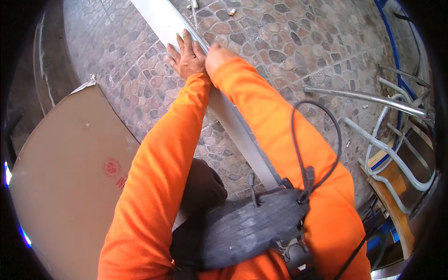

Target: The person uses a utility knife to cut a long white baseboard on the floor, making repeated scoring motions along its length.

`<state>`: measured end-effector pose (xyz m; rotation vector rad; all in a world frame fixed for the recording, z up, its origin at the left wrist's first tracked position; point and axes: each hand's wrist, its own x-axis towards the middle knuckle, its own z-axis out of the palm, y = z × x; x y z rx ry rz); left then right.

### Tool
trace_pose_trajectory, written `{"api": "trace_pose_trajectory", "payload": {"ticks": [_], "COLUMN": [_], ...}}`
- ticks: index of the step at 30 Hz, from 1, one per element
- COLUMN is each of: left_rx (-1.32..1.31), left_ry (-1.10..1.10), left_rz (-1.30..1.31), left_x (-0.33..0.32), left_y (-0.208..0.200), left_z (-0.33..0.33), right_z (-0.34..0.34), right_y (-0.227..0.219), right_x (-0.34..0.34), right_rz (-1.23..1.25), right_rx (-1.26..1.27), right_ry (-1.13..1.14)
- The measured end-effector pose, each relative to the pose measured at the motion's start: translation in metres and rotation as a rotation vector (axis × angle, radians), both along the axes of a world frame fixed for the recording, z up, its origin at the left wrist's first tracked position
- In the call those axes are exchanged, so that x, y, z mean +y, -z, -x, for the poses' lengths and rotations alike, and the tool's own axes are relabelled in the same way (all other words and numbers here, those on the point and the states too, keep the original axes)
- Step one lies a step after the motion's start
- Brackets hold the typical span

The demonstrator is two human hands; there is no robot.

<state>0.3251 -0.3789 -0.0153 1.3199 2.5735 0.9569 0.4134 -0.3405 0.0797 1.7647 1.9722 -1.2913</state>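
Observation:
A long, narrow, pale strip [161, 21], white on its upper face with a grey metal-like edge, runs slantwise from the top of the head view down toward my body. My left hand [189, 57] lies flat on it, palm down and fingers spread. Right beside it, my right hand [219, 57] is closed at the strip's right edge. Its fingers are mostly turned away, so what they grip is hidden. My orange sleeves cover part of the strip's middle.
A large brown cardboard sheet [70, 154] lies on the left. Stone-patterned flooring [280, 46] surrounds the strip. Bent metal tube frames [387, 149] and a wooden panel [394, 210] stand at right. A dark strap pad [242, 228] and a cable loop [337, 140] hang below my chest.

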Motion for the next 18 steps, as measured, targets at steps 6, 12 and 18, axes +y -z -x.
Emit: {"api": "trace_pose_trajectory", "payload": {"ticks": [6, 12, 18], "left_rx": [0.003, -0.019, 0.007], "left_ry": [0.004, 0.017, 0.027], "left_rz": [0.001, -0.016, -0.008], "left_x": [-0.005, 0.011, -0.006], "left_y": [-0.014, -0.013, -0.012], "left_z": [-0.003, -0.018, -0.004], "right_z": [-0.067, -0.204, -0.207], "right_y": [-0.009, -0.026, -0.052], "right_x": [-0.073, -0.188, -0.165], "right_rz": [0.075, 0.238, 0.204], "right_rx": [-0.086, -0.305, -0.201], "right_ry": [-0.077, -0.098, -0.098]}}
